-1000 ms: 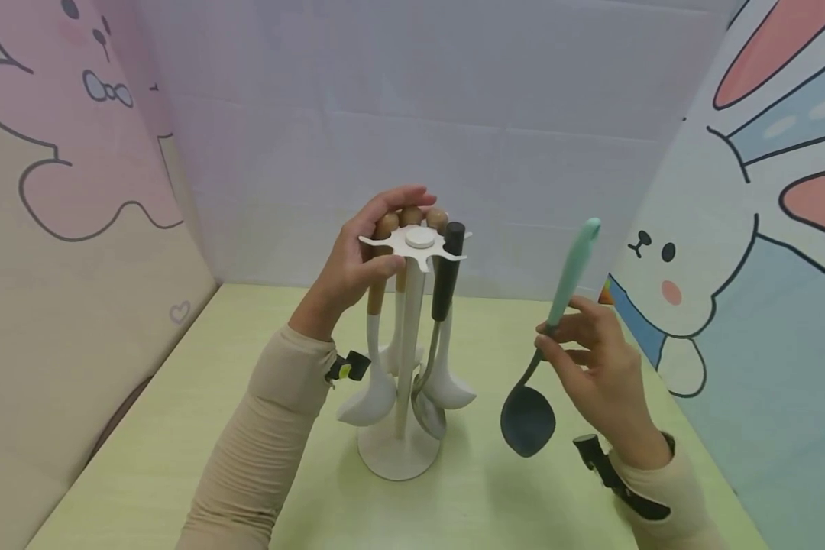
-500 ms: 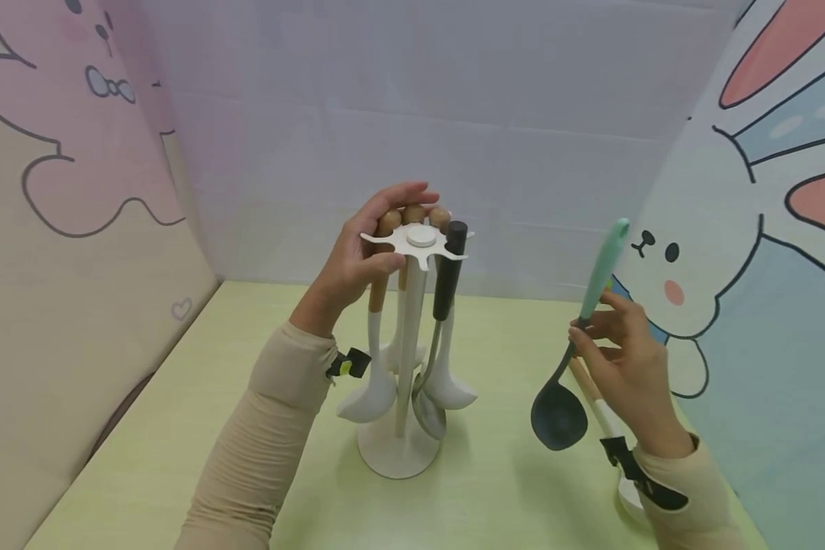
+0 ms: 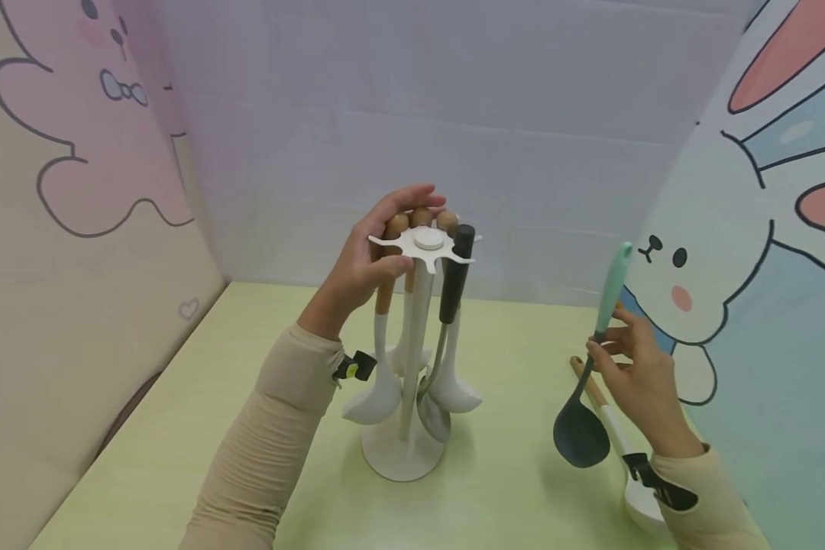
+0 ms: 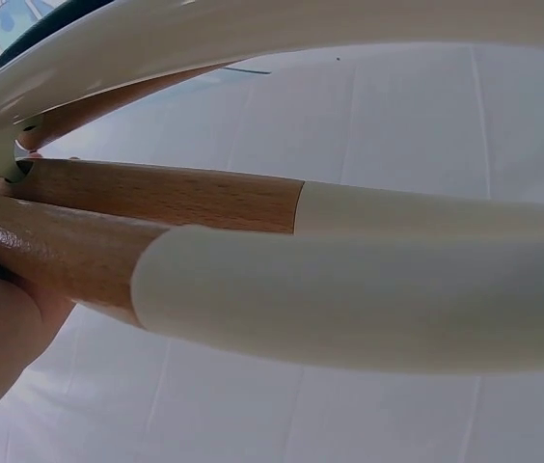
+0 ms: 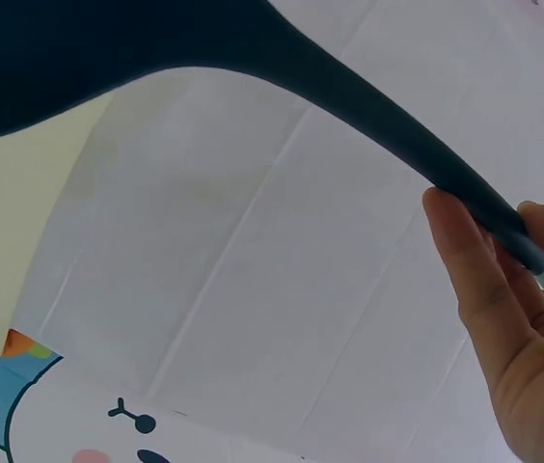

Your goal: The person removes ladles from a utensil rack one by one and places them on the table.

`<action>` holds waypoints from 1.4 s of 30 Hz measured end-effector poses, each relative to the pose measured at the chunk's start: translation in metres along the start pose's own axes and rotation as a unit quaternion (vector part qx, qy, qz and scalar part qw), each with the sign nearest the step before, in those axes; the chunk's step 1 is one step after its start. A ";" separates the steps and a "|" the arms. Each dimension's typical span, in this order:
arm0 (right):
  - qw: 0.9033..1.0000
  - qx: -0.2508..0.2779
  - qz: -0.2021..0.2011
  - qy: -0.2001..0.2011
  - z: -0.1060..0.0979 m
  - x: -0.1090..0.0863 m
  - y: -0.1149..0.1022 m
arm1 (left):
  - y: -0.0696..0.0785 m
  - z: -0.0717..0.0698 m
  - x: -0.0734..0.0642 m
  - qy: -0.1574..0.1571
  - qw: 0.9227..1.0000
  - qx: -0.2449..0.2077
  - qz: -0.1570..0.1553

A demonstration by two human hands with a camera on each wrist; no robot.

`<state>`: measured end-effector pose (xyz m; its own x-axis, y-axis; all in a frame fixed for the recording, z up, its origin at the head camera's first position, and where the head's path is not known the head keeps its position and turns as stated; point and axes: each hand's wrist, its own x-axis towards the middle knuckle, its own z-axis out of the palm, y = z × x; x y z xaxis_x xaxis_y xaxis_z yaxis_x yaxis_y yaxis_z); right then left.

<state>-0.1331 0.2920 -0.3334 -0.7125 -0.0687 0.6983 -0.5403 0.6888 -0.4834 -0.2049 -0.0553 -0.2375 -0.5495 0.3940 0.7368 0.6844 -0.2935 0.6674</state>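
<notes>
We see the left hand [image 3: 367, 260] gripping the top of the rack [image 3: 402, 464], fingers behind the wooden handles [image 3: 398, 224]; right hand [image 3: 638, 376] pinches the dark ladle [image 3: 581, 435] at its neck, bowl down, above the table [image 3: 516, 428], right of the rack. Versus a second ago, we find the ladle farther right, and a white spoon [image 3: 613, 426] now shows on the table. We note a black-handled ladle [image 3: 456, 283] hanging on the rack; right sleeve [image 3: 704, 493] partly blocks the spoon
</notes>
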 end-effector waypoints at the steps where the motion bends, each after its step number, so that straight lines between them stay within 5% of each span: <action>1: 1.000 -0.004 0.003 -0.003 0.000 -0.001 0.004 | 0.000 0.000 0.000 0.000 1.000 -0.001 0.000; 10: 0.999 -0.045 0.018 -0.024 -0.002 -0.013 0.033 | -0.001 0.001 0.000 -0.003 1.000 0.004 0.005; 21: 0.989 -0.080 0.088 -0.088 0.000 -0.026 0.053 | 0.001 -0.001 -0.001 -0.002 1.000 0.006 0.006; 34: 0.965 -0.027 0.192 -0.176 0.011 -0.037 0.064 | 0.003 -0.001 -0.001 0.000 1.000 0.008 0.006; 42: 0.956 -0.016 0.208 -0.205 0.016 -0.038 0.067 | 0.003 -0.001 -0.001 -0.003 1.000 0.006 0.009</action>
<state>-0.1493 0.3290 -0.4006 -0.9819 -0.0569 0.1809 -0.1631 0.7399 -0.6527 -0.2023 -0.0577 -0.2361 -0.5344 0.3950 0.7473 0.6992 -0.2902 0.6534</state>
